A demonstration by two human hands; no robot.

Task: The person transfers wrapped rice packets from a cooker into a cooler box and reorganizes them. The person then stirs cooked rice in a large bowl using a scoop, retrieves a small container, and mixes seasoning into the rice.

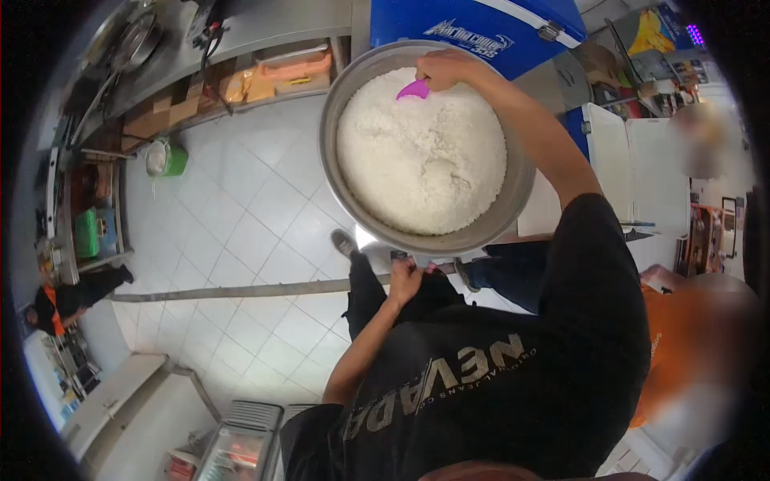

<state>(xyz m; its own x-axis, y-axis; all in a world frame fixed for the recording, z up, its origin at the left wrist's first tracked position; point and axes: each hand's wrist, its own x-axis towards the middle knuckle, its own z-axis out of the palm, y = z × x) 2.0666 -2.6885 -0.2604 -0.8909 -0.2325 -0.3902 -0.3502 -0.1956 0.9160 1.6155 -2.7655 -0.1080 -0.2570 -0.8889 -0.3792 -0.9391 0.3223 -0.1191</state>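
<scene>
My right hand [443, 70] is closed around a purple scoop [414, 90] at the far side of a large round metal bowl [330, 164]. The scoop's blade touches a heap of white, crumbly, flour-like material [417, 152], and some of it shows on the blade. This heap fills much of the bowl, with lumps and a hollow near the middle. Below the bowl's near rim, in front of my waist, is my left hand [405, 282]. Its fingers are curled, and I cannot make out what, if anything, lies in them.
A blue cooler [473, 28] stands behind the bowl; an open white-lined cooler [654, 172] is to the right. A person in orange [674, 345] is close on my right, another person [60, 309] far left. A green bucket [175, 160] sits on the tiled floor [257, 184].
</scene>
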